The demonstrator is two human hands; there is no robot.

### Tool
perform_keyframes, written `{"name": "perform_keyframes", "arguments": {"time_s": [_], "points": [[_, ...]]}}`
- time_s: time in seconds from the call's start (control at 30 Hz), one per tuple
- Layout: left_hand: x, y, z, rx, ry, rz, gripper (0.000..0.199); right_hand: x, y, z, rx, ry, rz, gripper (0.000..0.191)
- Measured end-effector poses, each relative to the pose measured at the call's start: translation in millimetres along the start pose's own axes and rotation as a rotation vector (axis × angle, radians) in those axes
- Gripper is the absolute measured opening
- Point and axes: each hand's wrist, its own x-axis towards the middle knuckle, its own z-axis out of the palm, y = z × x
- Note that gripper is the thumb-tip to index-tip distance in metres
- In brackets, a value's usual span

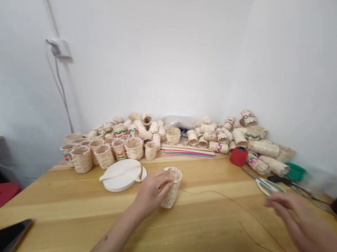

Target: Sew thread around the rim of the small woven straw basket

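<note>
My left hand (155, 191) is closed on the rim of a small woven basket (171, 196), which leans slightly on the table. Reddish stitching runs around the basket's rim. From the basket, a thin brown thread (220, 192) trails right and loops down toward the bottom edge. My right hand (298, 216), blurred, hovers at the lower right with thumb and fingers pinched together; whatever is between them is too small to make out. Just beyond its fingertips lie white-handled scissors (266, 186).
Upright woven baskets (82, 161) stand at the back left beside a roll of white ribbon (123, 181). Thin coloured strips (189, 154) lie mid-back. A red thread spool (239, 156) and heaped baskets (264, 147) occupy the right. A phone (10, 239) rests at the left edge.
</note>
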Motion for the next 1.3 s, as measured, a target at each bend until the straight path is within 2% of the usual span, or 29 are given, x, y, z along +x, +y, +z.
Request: {"name": "perform_keyframes", "arguments": {"time_s": [0.1, 0.13, 0.27, 0.37, 0.53, 0.7, 0.83, 1.0, 1.3], "points": [[0, -2, -1.3, -0.06, -0.033, -0.015, 0.018, 26, -33, 36, 0.093, -0.137, -0.112, 0.033], [0, -4, -1.6, -0.075, -0.036, -0.016, 0.018, 36, -46, 47, 0.127, -0.135, -0.133, 0.031], [-1, -11, -0.4, -0.073, 0.048, -0.069, 0.015, 70, -88, 82, 0.26, -0.201, -0.242, 0.025], [0, -12, -0.2, -0.071, 0.072, -0.111, 0.012, 90, -105, 99, 0.354, -0.201, -0.349, 0.022], [2, -8, -3.4, -0.091, -0.02, -0.114, 0.014, 101, -114, 123, 0.468, -0.172, -0.439, 0.021], [-1, -6, -5.6, -0.122, -0.12, -0.086, 0.014, 93, -108, 129, 0.488, -0.159, -0.503, 0.022], [-1, -7, -7.8, -0.093, -0.117, -0.068, 0.013, 92, -105, 125, 0.462, -0.19, -0.565, 0.025], [1, -5, -11.1, -0.09, -0.142, -0.072, 0.014, 93, -106, 123, 0.445, -0.259, -0.546, 0.022], [1, -2, -12.4, -0.065, -0.188, -0.065, 0.018, 91, -107, 122, 0.423, -0.271, -0.541, 0.025]]}}
